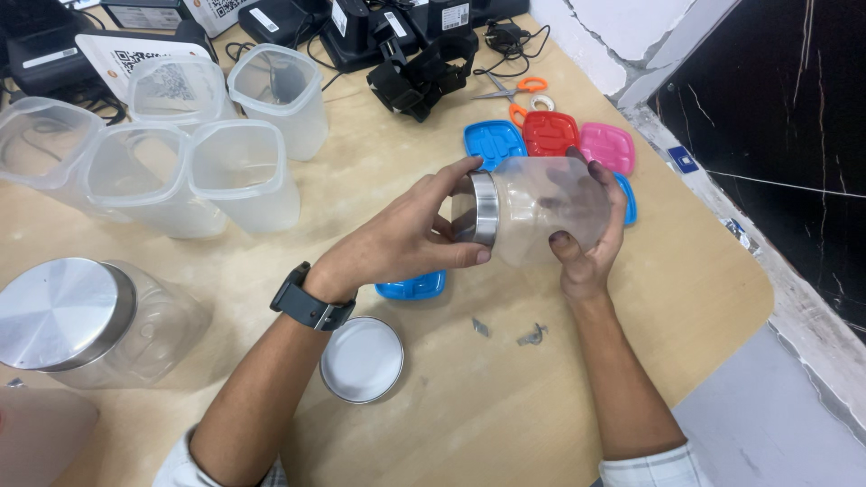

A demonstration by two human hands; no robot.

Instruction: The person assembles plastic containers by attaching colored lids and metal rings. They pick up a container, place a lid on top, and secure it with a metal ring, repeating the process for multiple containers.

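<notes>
A clear plastic jar (541, 212) lies on its side in the air above the wooden table (487, 406). My right hand (591, 239) cups its body from below and behind. My left hand (406, 239), with a dark watch on the wrist, grips the jar's silver metal lid (483, 209) with thumb and fingers around its rim. A blue lid (413, 287) lies under my left hand. A round silver lid (362, 359) rests upside down on the table by my left forearm.
Several clear empty square containers (244, 171) stand at the back left. A big clear jar with a silver lid (81, 316) sits at the left. Blue, red and pink lids (550, 133) lie behind the jar, with orange scissors (519, 88) and black devices (419, 77) further back.
</notes>
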